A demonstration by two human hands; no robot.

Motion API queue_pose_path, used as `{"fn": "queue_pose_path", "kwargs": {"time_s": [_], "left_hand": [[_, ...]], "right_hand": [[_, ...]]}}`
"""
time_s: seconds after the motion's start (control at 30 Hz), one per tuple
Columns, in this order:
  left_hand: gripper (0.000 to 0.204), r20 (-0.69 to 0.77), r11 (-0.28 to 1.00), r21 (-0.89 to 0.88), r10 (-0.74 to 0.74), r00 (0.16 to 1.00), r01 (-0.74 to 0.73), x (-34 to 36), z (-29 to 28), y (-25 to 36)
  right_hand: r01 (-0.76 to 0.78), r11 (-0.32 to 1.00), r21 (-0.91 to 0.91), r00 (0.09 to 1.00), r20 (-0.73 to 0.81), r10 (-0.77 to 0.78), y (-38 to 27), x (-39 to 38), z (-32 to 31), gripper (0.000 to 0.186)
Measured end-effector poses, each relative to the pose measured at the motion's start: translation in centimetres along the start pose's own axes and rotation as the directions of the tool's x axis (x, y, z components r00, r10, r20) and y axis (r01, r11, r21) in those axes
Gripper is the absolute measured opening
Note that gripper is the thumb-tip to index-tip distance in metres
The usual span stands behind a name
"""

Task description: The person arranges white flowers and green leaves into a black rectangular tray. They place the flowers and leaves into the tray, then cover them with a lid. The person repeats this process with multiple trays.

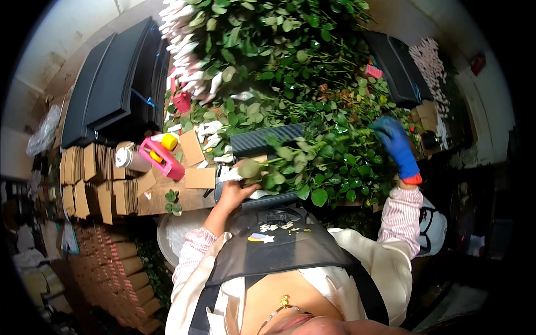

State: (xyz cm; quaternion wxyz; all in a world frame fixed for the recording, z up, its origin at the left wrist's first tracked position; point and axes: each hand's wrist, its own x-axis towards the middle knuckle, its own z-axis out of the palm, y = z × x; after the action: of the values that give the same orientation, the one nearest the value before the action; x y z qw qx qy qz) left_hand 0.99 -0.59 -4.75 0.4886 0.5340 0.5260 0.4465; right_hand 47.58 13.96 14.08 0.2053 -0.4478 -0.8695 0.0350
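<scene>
My left hand (233, 192) is bare and closed around the head end of a leafy flower stem (312, 151), next to its pale green bud (248, 167). My right hand (395, 142), in a blue glove, grips the same stem further along, among the leaves. The stem lies across a black ribbed sheet (262, 139) at the bench's near edge. A deep heap of green leafy stems (290, 67) covers the bench beyond both hands.
A pink hand tool (163, 159) and a white canister (129, 159) lie left of my left hand, by cut cardboard pieces (200, 177). Stacks of folded cardboard (95, 184) stand further left. Black bins (117, 84) sit at the back left, white-wrapped buds (184, 50) beside them.
</scene>
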Motion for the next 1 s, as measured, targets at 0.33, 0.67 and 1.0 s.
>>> {"fn": "queue_pose_path", "kwargs": {"time_s": [0.33, 0.67, 1.0], "left_hand": [[0.061, 0.091, 0.947, 0.307, 0.07, 0.993, -0.095, 0.9, -1.5, -0.1], [0.049, 0.121, 0.864, 0.446, 0.201, 0.972, -0.234, 0.4, -1.2, 1.8], [0.042, 0.144, 0.764, 0.557, 0.296, 0.944, -0.325, 0.6, -1.5, 3.1]], "right_hand": [[-0.027, 0.976, -0.216, 0.997, 0.07, 0.043, 1.3, -5.1, 4.6, 0.028], [-0.39, 0.835, -0.388, 0.89, 0.075, 0.45, -6.2, -6.8, 16.8, 0.032], [-0.186, 0.981, -0.048, 0.967, 0.17, 0.192, -5.1, 11.5, 8.4, 0.039]]}}
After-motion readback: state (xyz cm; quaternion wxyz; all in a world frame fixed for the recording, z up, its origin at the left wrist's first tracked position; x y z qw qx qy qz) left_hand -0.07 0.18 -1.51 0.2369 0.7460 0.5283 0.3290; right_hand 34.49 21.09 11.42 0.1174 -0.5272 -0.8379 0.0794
